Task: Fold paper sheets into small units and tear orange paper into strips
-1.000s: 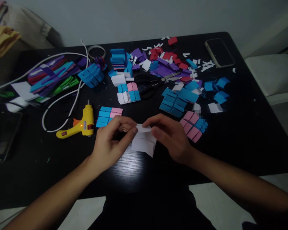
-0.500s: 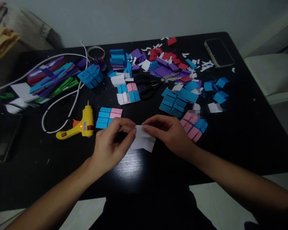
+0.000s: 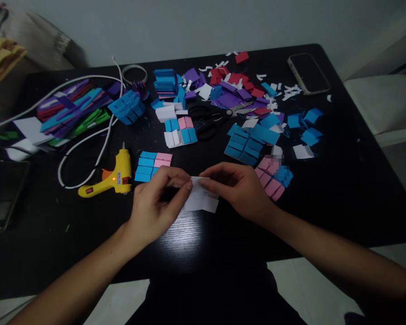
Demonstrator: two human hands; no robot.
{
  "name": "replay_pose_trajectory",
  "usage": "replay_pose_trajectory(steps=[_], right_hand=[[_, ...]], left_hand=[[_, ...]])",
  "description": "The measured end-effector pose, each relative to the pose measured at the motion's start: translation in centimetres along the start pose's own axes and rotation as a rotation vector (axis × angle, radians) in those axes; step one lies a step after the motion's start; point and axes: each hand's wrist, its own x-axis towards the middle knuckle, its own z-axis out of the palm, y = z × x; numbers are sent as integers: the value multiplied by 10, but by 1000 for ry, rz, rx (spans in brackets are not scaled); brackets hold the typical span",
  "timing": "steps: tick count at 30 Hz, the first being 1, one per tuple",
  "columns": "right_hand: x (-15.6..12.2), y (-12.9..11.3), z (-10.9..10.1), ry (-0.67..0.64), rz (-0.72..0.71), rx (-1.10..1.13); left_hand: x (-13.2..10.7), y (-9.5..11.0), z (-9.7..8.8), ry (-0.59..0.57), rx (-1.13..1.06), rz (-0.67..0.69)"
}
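Between my hands, low over the black table, is a white piece of folded paper [image 3: 196, 199] with a loose flap at its right side. My left hand [image 3: 160, 198] pinches its upper left edge between thumb and fingers. At the upper right edge, my right hand [image 3: 238, 187] pinches it the same way. Just behind the left hand lies a blue and pink paper square [image 3: 147, 166], partly covered by the fingers. A pink and blue paper square [image 3: 269, 180] lies beside the right hand, with a larger blue paper piece [image 3: 244, 144] behind it.
A yellow glue gun [image 3: 120, 174] with a lit orange light lies at left, near a white cable [image 3: 62, 164]. Black-handled scissors [image 3: 228, 113] rest among red, purple and white paper scraps [image 3: 237, 90]. Phones [image 3: 307, 73] lie at the right back and left edge.
The upper fold of the white paper has shifted and the sheet now looks flatter between my fingers. Both hands stay nearly in place, still pinching it.
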Motion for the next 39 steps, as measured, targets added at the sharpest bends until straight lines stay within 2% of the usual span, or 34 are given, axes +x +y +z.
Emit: replay_pose_trajectory(steps=[9, 39], right_hand=[[-2, -1, 2, 35, 8, 34], [1, -3, -3, -9, -26, -23]], left_hand=[[1, 0, 0, 7, 3, 0], [-1, 0, 1, 17, -44, -31]])
